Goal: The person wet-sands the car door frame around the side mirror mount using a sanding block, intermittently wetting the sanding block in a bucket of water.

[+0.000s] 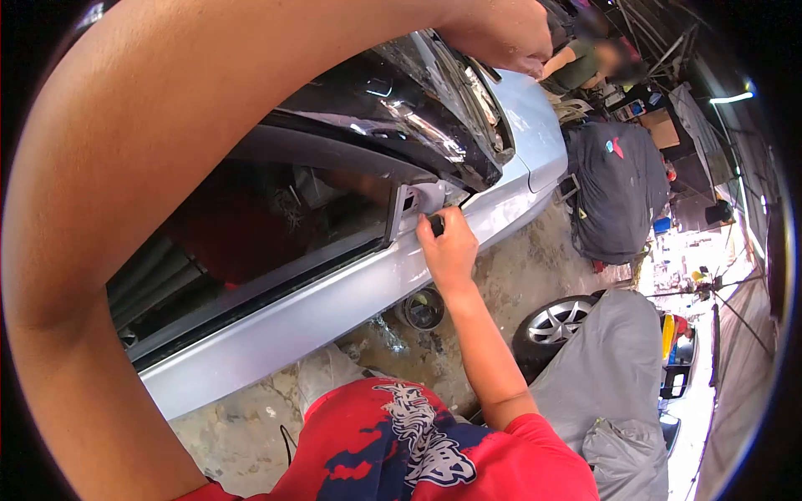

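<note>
My right hand (451, 250) is closed around a small black object (437, 225), at the front lower corner of a car's side window. Just above it is the pale mirror mount (428, 198) on the silver car door (276, 334). My left arm arches across the left and top of the view. At its end, my left hand (505, 35) is bent with its fingers curled, above the windshield's base and near the pale blue front fender (530, 125). Anything inside its fingers is hidden.
A wheel (551, 324) shows beside a grey-covered vehicle (614, 359) at the lower right. A dark covered object (618, 192) stands beyond the car's front. Another person (585, 65) is at the top right. A round container (423, 308) sits on the wet floor below the door.
</note>
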A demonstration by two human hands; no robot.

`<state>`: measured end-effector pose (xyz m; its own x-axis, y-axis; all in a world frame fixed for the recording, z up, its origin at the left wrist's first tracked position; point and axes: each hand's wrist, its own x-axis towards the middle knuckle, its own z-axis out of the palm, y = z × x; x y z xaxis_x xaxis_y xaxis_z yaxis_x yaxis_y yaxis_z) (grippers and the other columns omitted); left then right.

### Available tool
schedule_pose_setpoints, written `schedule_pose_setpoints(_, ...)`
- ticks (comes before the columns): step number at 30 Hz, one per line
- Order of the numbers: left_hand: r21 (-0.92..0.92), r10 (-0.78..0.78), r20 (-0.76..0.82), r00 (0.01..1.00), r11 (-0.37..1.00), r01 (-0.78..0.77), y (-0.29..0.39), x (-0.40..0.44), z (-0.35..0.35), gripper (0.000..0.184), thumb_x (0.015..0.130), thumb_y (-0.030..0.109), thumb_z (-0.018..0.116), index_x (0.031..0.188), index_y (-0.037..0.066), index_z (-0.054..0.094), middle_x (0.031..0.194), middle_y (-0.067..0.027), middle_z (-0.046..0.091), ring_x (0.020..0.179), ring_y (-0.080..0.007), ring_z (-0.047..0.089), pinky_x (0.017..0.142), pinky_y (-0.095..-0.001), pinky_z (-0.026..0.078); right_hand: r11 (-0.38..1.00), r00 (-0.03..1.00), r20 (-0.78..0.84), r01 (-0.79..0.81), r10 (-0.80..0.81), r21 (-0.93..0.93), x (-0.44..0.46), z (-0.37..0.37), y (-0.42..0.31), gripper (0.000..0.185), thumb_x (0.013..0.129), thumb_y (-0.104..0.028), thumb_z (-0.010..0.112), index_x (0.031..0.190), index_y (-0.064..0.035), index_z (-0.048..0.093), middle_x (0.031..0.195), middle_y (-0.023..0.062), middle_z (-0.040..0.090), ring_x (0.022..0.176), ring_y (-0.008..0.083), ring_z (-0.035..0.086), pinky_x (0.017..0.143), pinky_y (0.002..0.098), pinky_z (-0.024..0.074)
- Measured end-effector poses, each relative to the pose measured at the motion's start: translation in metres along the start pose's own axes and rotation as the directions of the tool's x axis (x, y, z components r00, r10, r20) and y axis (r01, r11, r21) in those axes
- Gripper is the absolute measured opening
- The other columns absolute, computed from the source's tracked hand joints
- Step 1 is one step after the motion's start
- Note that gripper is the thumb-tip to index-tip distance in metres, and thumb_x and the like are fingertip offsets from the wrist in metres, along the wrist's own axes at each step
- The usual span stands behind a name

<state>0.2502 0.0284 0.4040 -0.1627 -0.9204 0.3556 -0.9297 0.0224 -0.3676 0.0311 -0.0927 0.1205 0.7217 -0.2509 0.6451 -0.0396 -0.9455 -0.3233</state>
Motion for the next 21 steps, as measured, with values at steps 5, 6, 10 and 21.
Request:
schedule_pose_setpoints(5, 0.019, -0.029, -0.018, 0.999, 0.999, 0.030, -0.002, 0.002, 0.004, 0.044, 0.104, 0.037, 0.049, 0.094, 0.003, 0.076, 0.092, -0.0236, 0.075, 0.089, -0.0447, 0.072, 0.082, -0.0547, 0.057, 0.993, 0.990, -0.085, 0.118, -0.116, 0.011, 0.022, -0.010, -0.010, 0.024, 0.081, -0.013, 0.084, 0.088, -0.0060, 0.062, 0.083, 0.0103, 0.066, 0.075, 0.0333, 0.067, 0.066, 0.0434, 0.0532)
schedule_pose_setpoints(6, 0.002, -0.024, -0.012, 1.000, 1.000, 0.024, 0.000, 0.003, -0.001, 0.044, 0.104, 0.037, 0.050, 0.094, 0.002, 0.076, 0.092, -0.0237, 0.075, 0.089, -0.0448, 0.072, 0.082, -0.0547, 0.057, 0.998, 0.997, -0.058, 0.057, -0.057, 0.010, 0.015, -0.009, -0.005, 0.024, 0.082, -0.013, 0.083, 0.088, -0.0060, 0.062, 0.083, 0.0102, 0.066, 0.075, 0.0332, 0.067, 0.066, 0.0433, 0.0531)
schedule_pose_setpoints(10, 0.002, -0.068, 0.041, 0.997, 0.998, 0.068, 0.004, 0.000, -0.006, 0.046, 0.105, 0.038, 0.050, 0.093, 0.002, 0.075, 0.092, -0.0242, 0.075, 0.090, -0.0448, 0.072, 0.083, -0.0542, 0.057, 1.000, 1.000, 0.020, -0.013, 0.013, 0.017, -0.001, -0.008, 0.001, 0.022, 0.084, -0.013, 0.082, 0.088, -0.0058, 0.062, 0.084, 0.0103, 0.067, 0.077, 0.0332, 0.068, 0.066, 0.0435, 0.0531)
schedule_pose_setpoints(21, 0.030, -0.047, 0.026, 0.999, 0.998, 0.046, 0.001, 0.000, -0.003, 0.046, 0.106, 0.038, 0.049, 0.097, 0.002, 0.075, 0.092, -0.0246, 0.075, 0.091, -0.0455, 0.072, 0.084, -0.0544, 0.057, 0.960, 0.957, 0.132, -0.269, 0.258, 0.076, -0.012, -0.034, 0.013, 0.021, 0.093, -0.018, 0.079, 0.097, -0.0032, 0.065, 0.089, 0.0138, 0.069, 0.080, 0.0351, 0.069, 0.070, 0.0420, 0.0551)
